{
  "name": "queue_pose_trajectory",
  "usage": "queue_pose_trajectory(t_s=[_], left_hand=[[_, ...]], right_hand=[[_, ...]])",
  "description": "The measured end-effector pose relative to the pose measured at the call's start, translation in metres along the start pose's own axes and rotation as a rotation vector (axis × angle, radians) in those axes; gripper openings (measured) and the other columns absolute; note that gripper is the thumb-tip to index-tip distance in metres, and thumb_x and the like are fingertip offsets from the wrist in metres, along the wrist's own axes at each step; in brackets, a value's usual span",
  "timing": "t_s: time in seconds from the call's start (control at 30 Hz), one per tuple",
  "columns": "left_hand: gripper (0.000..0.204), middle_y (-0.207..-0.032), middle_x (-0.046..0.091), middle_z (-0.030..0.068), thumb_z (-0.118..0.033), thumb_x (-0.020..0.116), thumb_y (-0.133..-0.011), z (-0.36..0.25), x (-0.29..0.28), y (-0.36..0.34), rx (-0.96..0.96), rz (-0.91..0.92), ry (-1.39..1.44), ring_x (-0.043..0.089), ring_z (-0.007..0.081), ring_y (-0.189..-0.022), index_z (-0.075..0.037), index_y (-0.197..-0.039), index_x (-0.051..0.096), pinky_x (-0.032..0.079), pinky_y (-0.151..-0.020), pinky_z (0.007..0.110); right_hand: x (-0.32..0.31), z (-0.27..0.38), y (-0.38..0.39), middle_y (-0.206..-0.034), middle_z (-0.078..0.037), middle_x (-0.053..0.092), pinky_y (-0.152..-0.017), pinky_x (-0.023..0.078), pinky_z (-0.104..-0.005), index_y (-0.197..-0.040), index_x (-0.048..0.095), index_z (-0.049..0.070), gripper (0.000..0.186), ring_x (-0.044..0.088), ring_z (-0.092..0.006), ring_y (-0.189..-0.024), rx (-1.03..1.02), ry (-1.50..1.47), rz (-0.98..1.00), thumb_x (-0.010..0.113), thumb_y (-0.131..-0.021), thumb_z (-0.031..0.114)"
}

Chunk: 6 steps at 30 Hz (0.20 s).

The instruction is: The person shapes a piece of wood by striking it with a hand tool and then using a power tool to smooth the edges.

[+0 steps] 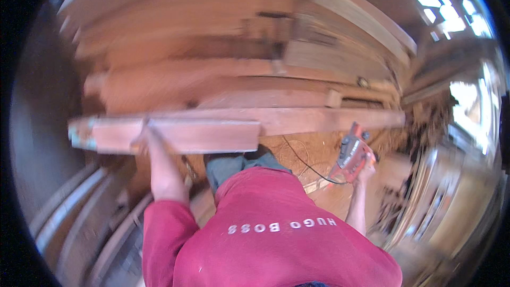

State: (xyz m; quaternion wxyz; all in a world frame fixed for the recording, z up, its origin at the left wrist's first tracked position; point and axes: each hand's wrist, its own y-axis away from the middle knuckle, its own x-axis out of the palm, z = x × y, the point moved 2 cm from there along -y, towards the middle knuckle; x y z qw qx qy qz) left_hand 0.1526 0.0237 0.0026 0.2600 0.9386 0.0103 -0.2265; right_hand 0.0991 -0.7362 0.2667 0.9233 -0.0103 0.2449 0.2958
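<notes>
My left hand (pixel 142 141), smeared by motion, grips a short reddish wooden board (pixel 212 136) near its left end. This board lies across in front of my waist, with a pale green patch at its far left end. Behind it runs a longer reddish plank (pixel 313 120), reaching further right. Out to the right, my right hand (pixel 366 168) is wrapped round the handle of a red and grey electric planer (pixel 349 154). The planer is held up beside the plank, apart from the short board, with a black cord (pixel 311 167) trailing from it to the left.
Stacked reddish planks (pixel 175 26) and a paler beam (pixel 361 18) fill the far side, blurred. Curved-looking boards (pixel 69 218) stand at lower left. More timber (pixel 425 202) leans at right below bright openings (pixel 467 101). Sawdust-coloured ground (pixel 289 154) shows beneath the plank.
</notes>
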Motion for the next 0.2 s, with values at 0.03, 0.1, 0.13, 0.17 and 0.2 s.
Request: queue_pose_trajectory(t_s=[0.03,0.1,0.13,0.17,0.2], left_hand=[[0.106,-0.146,0.034,0.0289,-0.043,0.080,-0.076,0.001,-0.019,-0.012,-0.009,0.008,0.125,0.042,0.0432,-0.130,-0.002,-0.152,0.017,0.037,-0.110,0.058],[0.099,-0.142,0.043,0.0281,-0.039,0.079,-0.078,0.002,-0.034,-0.010,0.002,0.044,0.221,0.049,0.0414,-0.126,-0.001,-0.150,0.022,0.041,-0.108,0.059],[0.095,-0.140,0.048,0.0276,-0.037,0.078,-0.079,0.007,-0.026,0.003,0.016,0.085,0.237,0.052,0.0405,-0.124,0.000,-0.149,0.025,0.043,-0.107,0.059],[0.092,-0.138,0.052,0.0272,-0.036,0.078,-0.080,0.009,-0.022,0.015,0.044,0.131,0.234,0.055,0.0396,-0.122,0.000,-0.148,0.027,0.044,-0.106,0.059],[0.092,-0.138,0.052,0.0272,-0.036,0.078,-0.080,0.001,-0.014,0.023,0.087,0.171,0.192,0.055,0.0396,-0.122,0.000,-0.148,0.027,0.044,-0.106,0.059]], right_hand=[[0.011,-0.002,0.014,-0.061,-0.002,0.057,-0.040,0.043,-0.0312,-0.084,0.063,0.005,0.045,0.053,-0.0137,-0.044,0.038,-0.026,-0.046,0.073,-0.090,0.048],[-0.026,-0.064,0.012,-0.060,-0.003,0.058,-0.040,0.043,-0.0314,-0.081,0.062,0.006,0.047,0.053,-0.0146,-0.044,0.187,-0.074,-0.162,0.076,-0.086,0.051],[-0.045,-0.100,0.008,-0.059,-0.004,0.058,-0.040,0.043,-0.0316,-0.079,0.061,0.006,0.049,0.053,-0.0150,-0.044,0.261,-0.096,-0.220,0.077,-0.085,0.052],[-0.063,-0.133,0.003,-0.059,-0.005,0.058,-0.039,0.043,-0.0323,-0.079,0.061,0.006,0.048,0.054,-0.0165,-0.044,0.290,-0.080,-0.297,0.077,-0.085,0.052],[-0.093,-0.177,0.011,-0.058,-0.005,0.058,-0.039,0.044,-0.0329,-0.079,0.062,0.006,0.048,0.055,-0.0181,-0.044,0.338,-0.049,-0.370,0.076,-0.086,0.052]])
